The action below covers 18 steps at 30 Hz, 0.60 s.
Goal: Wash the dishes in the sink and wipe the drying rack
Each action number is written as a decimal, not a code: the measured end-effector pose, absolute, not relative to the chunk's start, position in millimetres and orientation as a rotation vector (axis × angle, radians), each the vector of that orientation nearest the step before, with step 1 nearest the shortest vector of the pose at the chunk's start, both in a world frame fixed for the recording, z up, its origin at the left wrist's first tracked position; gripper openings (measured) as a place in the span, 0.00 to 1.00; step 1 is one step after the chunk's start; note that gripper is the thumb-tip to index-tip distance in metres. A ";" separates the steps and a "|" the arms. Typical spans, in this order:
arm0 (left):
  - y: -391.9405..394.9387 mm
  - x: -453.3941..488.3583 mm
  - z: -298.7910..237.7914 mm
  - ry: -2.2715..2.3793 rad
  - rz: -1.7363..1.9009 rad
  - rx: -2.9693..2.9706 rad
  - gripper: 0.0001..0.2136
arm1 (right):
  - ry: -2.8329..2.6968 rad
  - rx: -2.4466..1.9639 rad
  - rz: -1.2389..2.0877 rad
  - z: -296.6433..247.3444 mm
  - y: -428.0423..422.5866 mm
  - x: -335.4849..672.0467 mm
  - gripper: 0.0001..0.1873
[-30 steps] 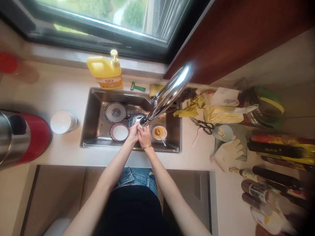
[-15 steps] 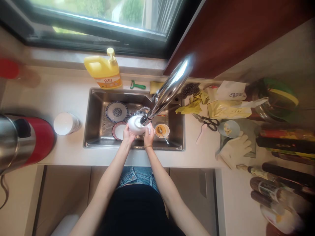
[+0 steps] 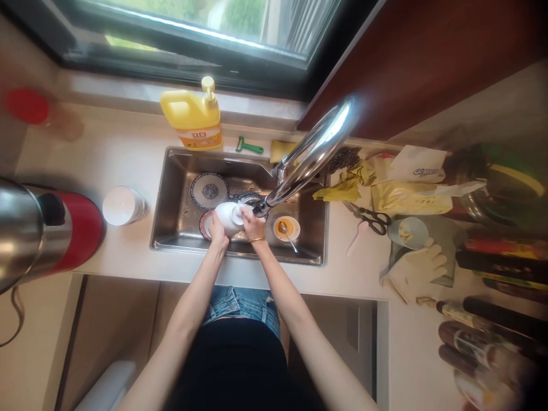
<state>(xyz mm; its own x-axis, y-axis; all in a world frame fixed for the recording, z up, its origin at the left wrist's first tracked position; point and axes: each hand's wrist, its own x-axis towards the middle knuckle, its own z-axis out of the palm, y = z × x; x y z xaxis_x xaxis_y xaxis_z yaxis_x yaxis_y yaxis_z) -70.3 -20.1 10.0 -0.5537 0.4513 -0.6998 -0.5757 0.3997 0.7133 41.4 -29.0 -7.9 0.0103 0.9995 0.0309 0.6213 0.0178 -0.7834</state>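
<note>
A white bowl (image 3: 226, 216) is tilted under the tap (image 3: 308, 154) with its foot ring turned towards the right. My left hand (image 3: 218, 230) grips the bowl's near left side. My right hand (image 3: 253, 224) has its fingers at the foot ring, close below the spout. Behind the bowl in the sink lie a blue-patterned plate (image 3: 209, 191) and a red-rimmed plate (image 3: 205, 224), the latter partly covered by bowl and hand. Right of my hands sits a small bowl (image 3: 292, 227) with orange-brown residue and a spoon (image 3: 284, 228) in it.
Along the back stand a yellow detergent jug (image 3: 192, 120), a green peeler (image 3: 249, 146) and a yellow sponge (image 3: 282, 150). A white cup (image 3: 123, 206) and a red-and-steel appliance (image 3: 64, 228) are on the left. Scissors (image 3: 371, 219), yellow gloves (image 3: 349, 185) and a white glove (image 3: 417, 265) lie right.
The bowl has turned, its foot ring now facing right instead of up. My right hand has moved from the bowl's near right side up to the foot ring. The view has shifted slightly.
</note>
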 end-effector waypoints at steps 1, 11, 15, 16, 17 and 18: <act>-18.7 -71.7 12.8 1.735 1.347 -0.110 0.11 | -1.708 -1.681 0.777 -6.8 -29.9 43.2 0.14; -13.6 -74.1 21.3 1.787 1.313 -0.165 0.09 | -1.529 -1.607 0.949 6.7 -26.1 40.3 0.13; -13.0 -77.1 19.7 1.788 1.330 -0.128 0.11 | -1.682 -1.486 0.974 10.3 -42.2 40.9 0.13; -13.4 -75.3 19.1 1.794 1.323 -0.110 0.11 | -1.687 -1.442 0.965 11.8 -43.9 38.5 0.13; -14.2 -72.2 18.6 1.797 1.310 -0.088 0.11 | -1.666 -1.414 0.950 13.1 -42.7 35.3 0.13; -15.4 -68.2 18.3 1.789 1.289 -0.063 0.12 | -1.623 -1.411 0.931 13.9 -38.1 31.8 0.13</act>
<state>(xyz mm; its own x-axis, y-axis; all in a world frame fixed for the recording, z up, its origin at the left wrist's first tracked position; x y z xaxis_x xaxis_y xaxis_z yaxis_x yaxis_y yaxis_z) -68.2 -15.4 18.3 -0.5922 0.4334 -0.6793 -0.5070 0.4549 0.7322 31.8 -38.1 13.9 -0.0827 0.9925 0.0897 0.4235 0.1165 -0.8984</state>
